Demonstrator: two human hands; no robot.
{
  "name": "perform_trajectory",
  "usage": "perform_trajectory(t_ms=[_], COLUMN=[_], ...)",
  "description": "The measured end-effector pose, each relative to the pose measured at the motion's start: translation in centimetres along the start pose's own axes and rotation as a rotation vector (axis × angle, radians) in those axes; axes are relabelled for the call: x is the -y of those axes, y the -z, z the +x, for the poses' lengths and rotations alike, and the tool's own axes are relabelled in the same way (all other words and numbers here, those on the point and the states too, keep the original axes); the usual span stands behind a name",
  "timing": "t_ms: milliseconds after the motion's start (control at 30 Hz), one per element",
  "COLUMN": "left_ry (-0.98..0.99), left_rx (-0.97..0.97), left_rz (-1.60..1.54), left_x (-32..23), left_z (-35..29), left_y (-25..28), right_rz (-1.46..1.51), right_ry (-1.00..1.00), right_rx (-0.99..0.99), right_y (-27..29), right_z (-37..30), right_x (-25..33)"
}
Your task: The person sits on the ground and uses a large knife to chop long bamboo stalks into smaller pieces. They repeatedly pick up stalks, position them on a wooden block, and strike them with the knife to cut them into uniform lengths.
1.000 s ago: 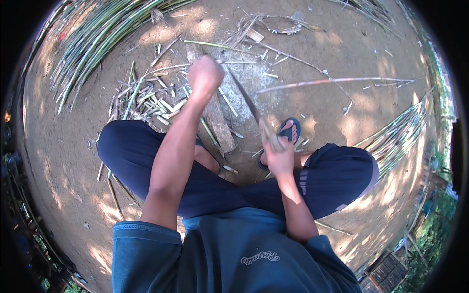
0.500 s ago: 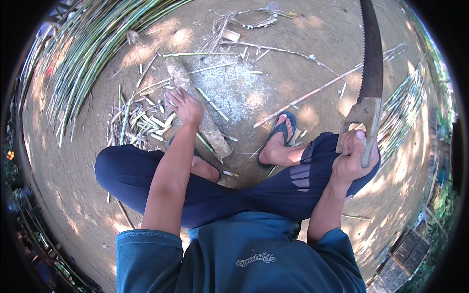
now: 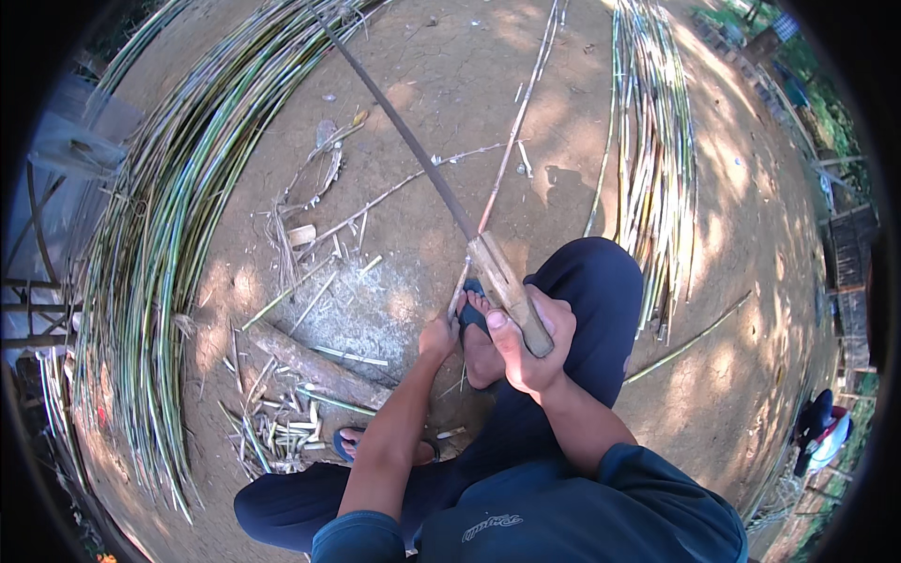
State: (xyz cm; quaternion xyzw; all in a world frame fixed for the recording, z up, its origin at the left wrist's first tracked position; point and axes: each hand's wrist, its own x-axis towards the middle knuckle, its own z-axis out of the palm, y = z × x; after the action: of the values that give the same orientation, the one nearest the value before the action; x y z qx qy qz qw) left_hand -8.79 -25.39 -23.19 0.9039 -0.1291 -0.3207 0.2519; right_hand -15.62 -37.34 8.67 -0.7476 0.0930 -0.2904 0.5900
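We sit on bare packed dirt ground [image 3: 563,122] outdoors, with long bamboo strips [image 3: 160,235] curving along our left and a second bundle [image 3: 657,159] lying to the right. Our right hand [image 3: 527,340] keeps a closed grip on the wooden handle of a long blade [image 3: 413,150]. Our left hand [image 3: 438,336] pinches a thin bamboo strip [image 3: 511,141] by our sandalled foot [image 3: 481,342]. A short log [image 3: 314,366] and offcuts lie left of it.

A short log [image 3: 314,364] lies on dirt between two bundles of bamboo strips [image 3: 160,253].
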Motion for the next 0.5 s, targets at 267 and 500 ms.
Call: perform_trajectory(t_ms=[267, 500], left_ry=[-0.413, -0.445], left_rx=[-0.240, -0.242], left_rz=[-0.795, -0.448], left_x=[-6.0, -14.6], left_z=[0.3, -5.6], left_y=[7.4, 11.4], right_rz=[-0.030, 0.069], right_ry=[0.262, 0.366], right_rx=[0.015, -0.038], right_y=[0.9, 1.8], right_z=[0.1, 0.0], right_x=[0.5, 1.6])
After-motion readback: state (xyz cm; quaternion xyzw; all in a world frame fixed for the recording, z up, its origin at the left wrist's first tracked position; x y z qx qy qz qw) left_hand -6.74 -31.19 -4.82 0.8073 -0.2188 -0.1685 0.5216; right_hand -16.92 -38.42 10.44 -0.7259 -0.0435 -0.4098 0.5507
